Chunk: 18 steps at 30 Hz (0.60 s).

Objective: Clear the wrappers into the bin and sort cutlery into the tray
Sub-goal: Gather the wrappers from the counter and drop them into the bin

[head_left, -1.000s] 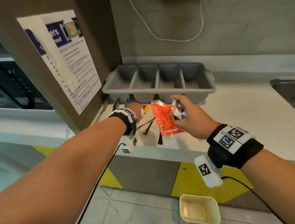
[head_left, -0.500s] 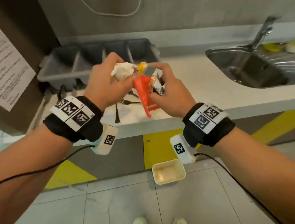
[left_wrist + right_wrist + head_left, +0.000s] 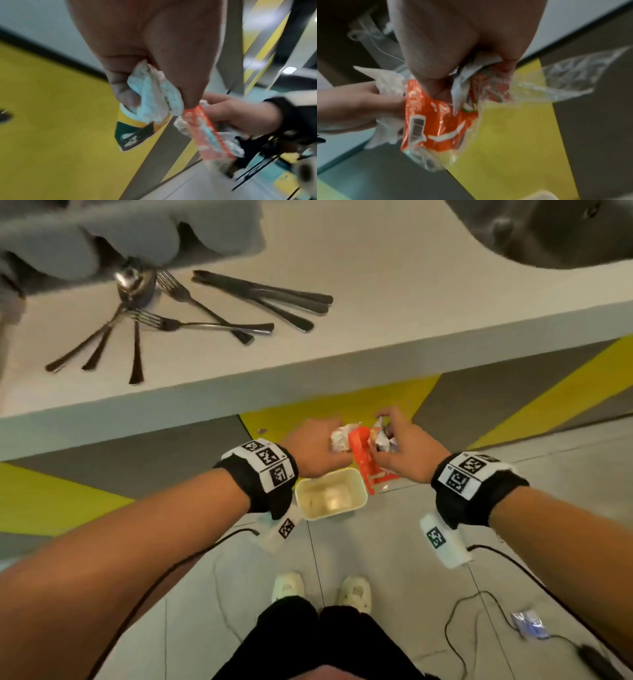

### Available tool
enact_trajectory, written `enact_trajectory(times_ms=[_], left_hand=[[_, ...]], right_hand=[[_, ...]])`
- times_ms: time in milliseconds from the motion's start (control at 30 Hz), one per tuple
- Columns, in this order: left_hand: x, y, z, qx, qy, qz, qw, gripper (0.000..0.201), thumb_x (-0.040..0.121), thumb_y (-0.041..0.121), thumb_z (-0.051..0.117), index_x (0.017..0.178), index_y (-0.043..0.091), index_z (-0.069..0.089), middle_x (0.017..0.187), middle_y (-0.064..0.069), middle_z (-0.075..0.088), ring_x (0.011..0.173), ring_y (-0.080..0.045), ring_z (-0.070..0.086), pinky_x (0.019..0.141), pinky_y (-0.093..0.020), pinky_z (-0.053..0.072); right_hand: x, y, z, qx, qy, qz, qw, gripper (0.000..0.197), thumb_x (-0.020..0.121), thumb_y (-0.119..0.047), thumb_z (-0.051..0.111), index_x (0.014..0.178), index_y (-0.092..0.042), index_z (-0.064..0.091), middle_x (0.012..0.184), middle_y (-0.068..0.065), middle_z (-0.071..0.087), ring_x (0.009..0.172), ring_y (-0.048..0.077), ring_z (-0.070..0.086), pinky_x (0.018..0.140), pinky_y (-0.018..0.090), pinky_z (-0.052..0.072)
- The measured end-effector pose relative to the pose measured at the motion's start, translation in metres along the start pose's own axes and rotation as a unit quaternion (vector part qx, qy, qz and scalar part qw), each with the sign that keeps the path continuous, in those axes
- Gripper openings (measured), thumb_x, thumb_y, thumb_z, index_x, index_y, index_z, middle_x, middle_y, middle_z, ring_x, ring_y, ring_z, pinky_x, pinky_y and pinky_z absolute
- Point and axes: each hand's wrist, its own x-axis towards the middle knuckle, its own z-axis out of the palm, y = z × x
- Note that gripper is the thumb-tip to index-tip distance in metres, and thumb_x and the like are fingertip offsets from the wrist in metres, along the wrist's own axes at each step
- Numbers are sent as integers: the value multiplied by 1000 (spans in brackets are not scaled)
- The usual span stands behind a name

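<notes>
Both hands hang below the edge of the counter (image 3: 342,344), above the cream bin (image 3: 330,497) that stands on the floor. The left hand (image 3: 313,448) has its fingers curled around a crumpled white tissue (image 3: 152,97), which bulges out of the grip between thumb and fingertips. The right hand (image 3: 406,451) pinches an orange wrapper (image 3: 436,121) together with clear and silvery wrappers (image 3: 547,83); the orange one hangs down from the grip, its lower end just beside the bin's far right corner. The two bundles touch each other between the hands.

On the counter lie spoons (image 3: 128,285), forks (image 3: 191,320) and dark-handled knives (image 3: 267,299), spread loose in front of the grey cutlery tray (image 3: 137,231). A sink (image 3: 548,231) is set into the counter at the right.
</notes>
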Motion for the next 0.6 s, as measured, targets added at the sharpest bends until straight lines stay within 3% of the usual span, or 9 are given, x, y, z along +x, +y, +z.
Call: enact_trajectory(times_ms=[133, 233, 367, 433, 500, 567, 600], left_hand=[[60, -53, 70, 60, -100, -57, 992, 43, 81, 35, 65, 114, 11, 53, 102, -12, 68, 92, -31, 64, 65, -30, 42], [102, -93, 129, 99, -143, -73, 982, 48, 84, 34, 64, 123, 11, 49, 108, -14, 66, 97, -32, 62, 65, -30, 39], [158, -154, 212, 133, -188, -108, 967, 54, 84, 34, 65, 130, 13, 46, 119, -14, 62, 105, -34, 61, 74, -33, 45], [184, -185, 250, 146, -193, -122, 963, 57, 83, 35, 66, 133, 15, 45, 123, -12, 61, 108, -33, 61, 76, -32, 46], [207, -215, 282, 152, -193, -139, 959, 64, 82, 37, 66, 138, 19, 41, 130, -11, 58, 110, -33, 60, 81, -33, 48], [228, -239, 308, 158, -194, -150, 956, 75, 80, 41, 68, 144, 20, 35, 141, -11, 51, 119, -32, 56, 92, -36, 50], [234, -250, 322, 158, -202, -156, 954, 80, 79, 44, 70, 146, 18, 33, 145, -10, 48, 124, -32, 53, 97, -37, 48]], right_hand=[[44, 71, 54, -49, -67, 66, 994, 63, 79, -21, 69, 129, -4, 35, 108, 14, 59, 88, 29, 61, 75, 40, 52], [90, 123, 100, -98, -106, 88, 986, 53, 79, -25, 69, 120, -4, 42, 105, 14, 61, 85, 28, 58, 71, 37, 50], [161, 187, 164, -138, -132, 95, 977, 34, 78, -27, 67, 104, -12, 53, 86, 6, 56, 75, 25, 53, 64, 30, 43], [202, 224, 202, -182, -160, 106, 964, 20, 70, -32, 70, 76, -20, 55, 71, 3, 54, 65, 25, 55, 57, 30, 43], [256, 283, 250, -209, -184, 125, 952, 32, 58, -40, 72, 54, -19, 47, 58, 3, 57, 53, 24, 57, 52, 31, 48], [306, 341, 298, -243, -221, 146, 933, 34, 54, -42, 72, 52, -19, 48, 59, 4, 64, 50, 24, 61, 53, 38, 55], [313, 342, 309, -259, -228, 148, 927, 29, 56, -40, 73, 54, -20, 52, 62, 4, 68, 51, 24, 63, 55, 40, 56]])
